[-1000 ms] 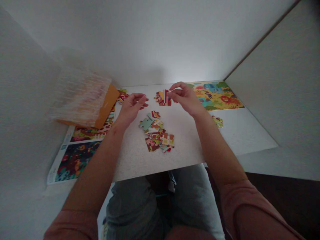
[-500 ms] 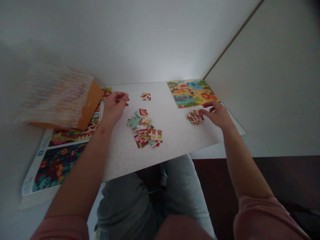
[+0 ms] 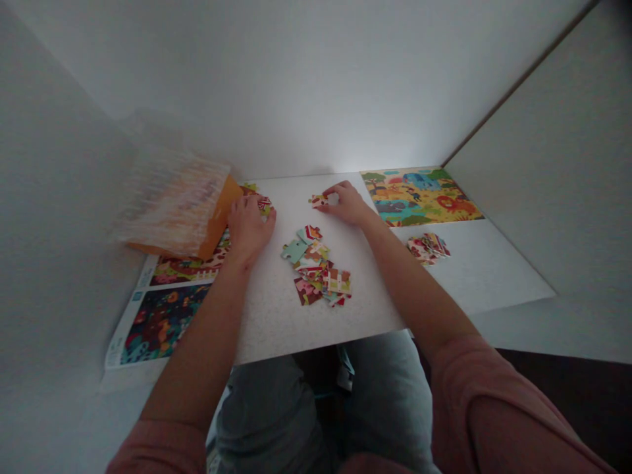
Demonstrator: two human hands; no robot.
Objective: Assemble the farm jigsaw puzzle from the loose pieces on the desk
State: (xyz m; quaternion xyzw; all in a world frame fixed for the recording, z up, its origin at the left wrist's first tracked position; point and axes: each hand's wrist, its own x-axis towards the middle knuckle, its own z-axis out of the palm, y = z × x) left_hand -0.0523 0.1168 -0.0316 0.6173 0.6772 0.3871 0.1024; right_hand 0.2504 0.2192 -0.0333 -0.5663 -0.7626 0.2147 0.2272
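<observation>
My right hand (image 3: 346, 203) pinches the right side of a single puzzle piece (image 3: 316, 199) at the back of the white table (image 3: 276, 336). The piece has brown and cream patches. Over a group of puzzle pieces (image 3: 265, 204) at the table's back left is my left hand (image 3: 249, 224). Its thumb stands apart from the fingers, and the fingertips are partly hidden. A loose heap of puzzle pieces (image 3: 316, 266) lies in front, between my forearms. Beyond my right forearm sits a smaller pile of puzzle pieces (image 3: 428, 249).
A finished-looking safari picture (image 3: 419, 197) lies at the back right. At the left, an orange folder in bubble wrap (image 3: 178, 204) rests on a printed picture sheet (image 3: 165, 322). White walls (image 3: 296, 85) bound the table behind and at the right.
My right hand has left the small pile on the right and moved left to the single piece, now pinching it. My left hand has lowered onto the back-left pieces. The view has turned.
</observation>
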